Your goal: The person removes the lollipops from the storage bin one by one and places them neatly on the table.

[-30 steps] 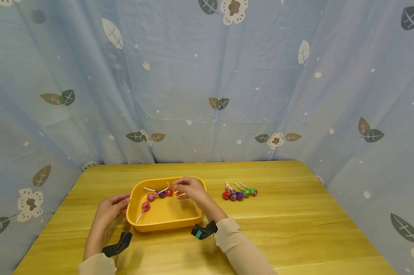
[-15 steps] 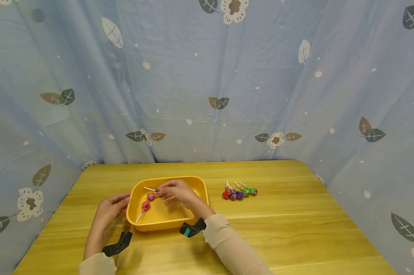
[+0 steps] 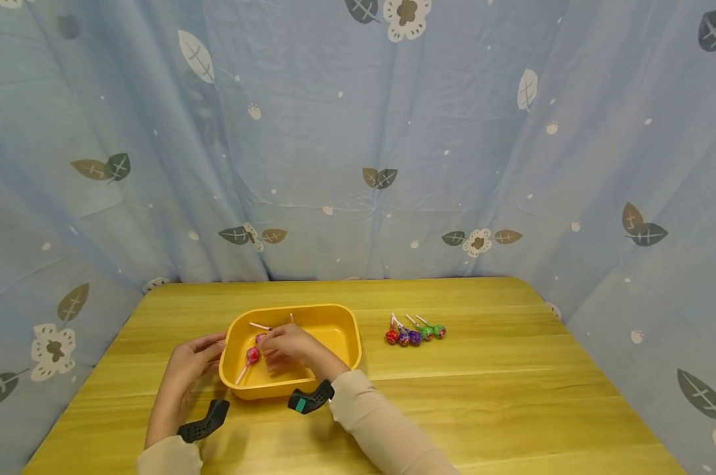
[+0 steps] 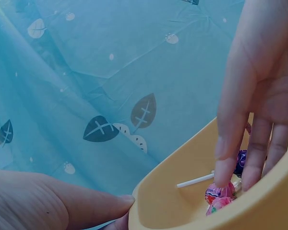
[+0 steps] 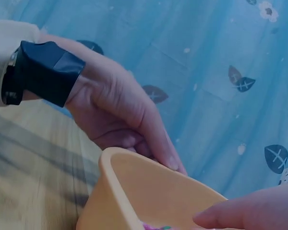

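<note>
My left hand [image 3: 188,363] holds the left end of a yellow plastic tray [image 3: 341,330], its thumb on the rim in the left wrist view. Inside the tray, my right hand [image 3: 292,346] reaches down with fairly straight fingers. In the left wrist view, a fingertip overlaps a pink lollipop [image 4: 219,190]; whether it touches cannot be told. Beyond those fingers a purple lollipop [image 4: 240,163] is partly hidden. Another pink lollipop [image 3: 253,355] lies by the tray's left wall, its stick towards the front. The right hand covers part of the candy in the head view.
Right of the tray, lollipops lie side by side on the wooden table [image 3: 482,396]: a red one [image 3: 391,337], purple ones [image 3: 415,338] and green ones [image 3: 439,331], sticks pointing back. A blue patterned curtain [image 3: 310,132] hangs behind the table.
My right hand has moved left across the tray, from its right part to the pink lollipops. A white stick at the back wall shows again. My left hand stays on the tray's end.
</note>
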Demonstrator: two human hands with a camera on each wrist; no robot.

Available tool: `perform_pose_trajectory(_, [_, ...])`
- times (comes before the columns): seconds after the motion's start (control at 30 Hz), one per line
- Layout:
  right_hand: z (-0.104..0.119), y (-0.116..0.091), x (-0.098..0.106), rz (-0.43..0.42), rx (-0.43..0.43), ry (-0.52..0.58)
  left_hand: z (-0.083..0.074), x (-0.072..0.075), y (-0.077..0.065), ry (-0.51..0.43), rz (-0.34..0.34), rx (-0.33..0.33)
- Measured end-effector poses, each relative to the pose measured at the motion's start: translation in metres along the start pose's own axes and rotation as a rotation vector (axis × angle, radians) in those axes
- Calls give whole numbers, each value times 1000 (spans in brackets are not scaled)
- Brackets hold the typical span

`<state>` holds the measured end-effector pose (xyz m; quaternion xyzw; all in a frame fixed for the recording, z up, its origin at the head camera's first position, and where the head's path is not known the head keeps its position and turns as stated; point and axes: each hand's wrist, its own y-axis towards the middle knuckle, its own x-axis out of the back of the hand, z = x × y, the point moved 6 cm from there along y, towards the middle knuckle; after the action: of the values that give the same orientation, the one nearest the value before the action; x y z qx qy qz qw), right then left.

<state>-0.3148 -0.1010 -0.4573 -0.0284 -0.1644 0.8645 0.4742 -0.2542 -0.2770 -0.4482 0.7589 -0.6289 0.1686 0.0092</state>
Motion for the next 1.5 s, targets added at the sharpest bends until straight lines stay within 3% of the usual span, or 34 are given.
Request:
perform_pose_trajectory(0.37, [1, 4, -11, -4, -88, -22, 2, 0, 0, -2, -7, 0])
perform_pose_trajectory(0.77, [4, 14, -22, -28, -118, -67, 1, 0, -1, -3, -1, -25])
perform_pose_trajectory(1.5, [11, 17, -32, -116, -60, -162, -2, -1, -3, 4, 4, -46])
